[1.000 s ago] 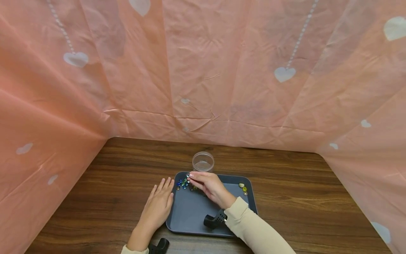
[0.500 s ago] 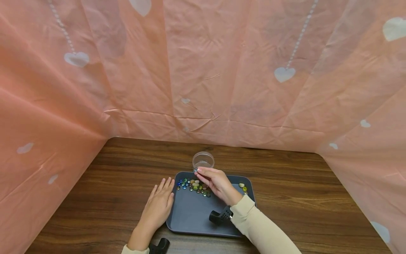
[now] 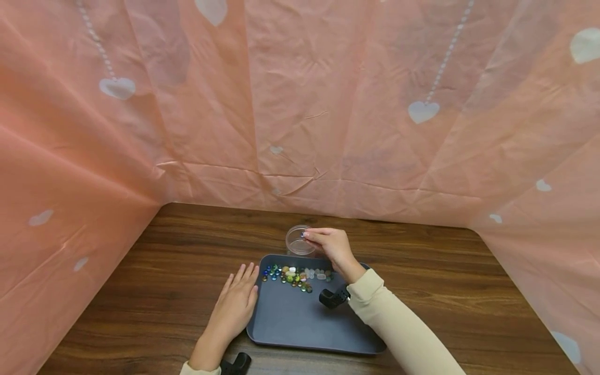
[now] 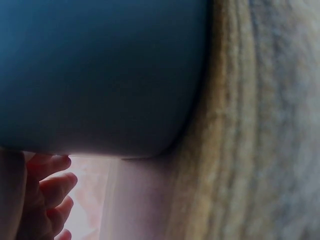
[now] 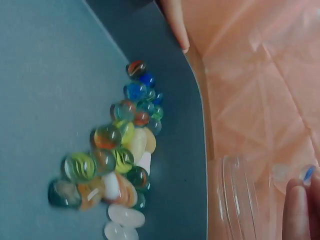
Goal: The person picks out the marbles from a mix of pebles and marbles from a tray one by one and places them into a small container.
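My right hand (image 3: pixel 334 247) pinches a clear marble with a blue streak (image 5: pixel 309 173) between thumb and fingertips. These fingertips overlap the rim of a round clear plastic jar (image 3: pixel 293 246), which stands behind the tray. My left hand (image 3: pixel 234 304) lies with fingers straight along the left edge of the dark grey-blue tray (image 3: pixel 300 325). In the left wrist view its fingers (image 4: pixel 55 192) show beneath the tray's side. Along the tray's back wall lie glass marbles (image 5: pixel 107 136) in blue, green, yellow and orange, mixed with smooth pale pebbles (image 5: pixel 126 216).
The tray rests on a brown wood-grain table (image 3: pixel 187 250). A pink cloth (image 3: pixel 300 130) printed with white hearts hangs behind and on both sides. A black wrist camera (image 3: pixel 333 298) on my right wrist hangs over the tray.
My right hand has moved from over the marbles at the tray's back left, up and to the right to the jar, carrying the marble. My left hand has stayed in place.
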Action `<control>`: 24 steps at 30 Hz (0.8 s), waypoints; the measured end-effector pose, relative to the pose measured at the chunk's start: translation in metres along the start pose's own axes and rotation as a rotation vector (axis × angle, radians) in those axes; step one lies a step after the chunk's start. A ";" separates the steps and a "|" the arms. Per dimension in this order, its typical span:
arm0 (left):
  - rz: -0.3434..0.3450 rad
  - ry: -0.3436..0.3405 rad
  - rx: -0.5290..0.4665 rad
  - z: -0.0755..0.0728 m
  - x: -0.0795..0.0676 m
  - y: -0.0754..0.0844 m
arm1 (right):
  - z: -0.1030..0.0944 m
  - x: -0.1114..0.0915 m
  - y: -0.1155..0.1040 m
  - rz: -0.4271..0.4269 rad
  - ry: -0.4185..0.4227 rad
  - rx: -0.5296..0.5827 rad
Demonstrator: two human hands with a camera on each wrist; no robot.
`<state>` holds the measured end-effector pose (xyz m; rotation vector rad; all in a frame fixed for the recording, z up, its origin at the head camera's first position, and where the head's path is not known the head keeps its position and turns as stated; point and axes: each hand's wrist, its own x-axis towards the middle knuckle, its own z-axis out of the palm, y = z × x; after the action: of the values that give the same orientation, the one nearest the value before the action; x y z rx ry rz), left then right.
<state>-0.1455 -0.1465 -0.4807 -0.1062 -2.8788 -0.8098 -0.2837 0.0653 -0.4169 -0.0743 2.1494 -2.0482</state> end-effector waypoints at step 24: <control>-0.011 0.003 -0.007 0.001 -0.002 -0.001 | 0.024 0.008 0.001 -0.462 0.105 -0.821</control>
<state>-0.1439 -0.1470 -0.4825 -0.0906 -2.8768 -0.8207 -0.2873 0.0405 -0.4200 -0.6201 3.1133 -1.1832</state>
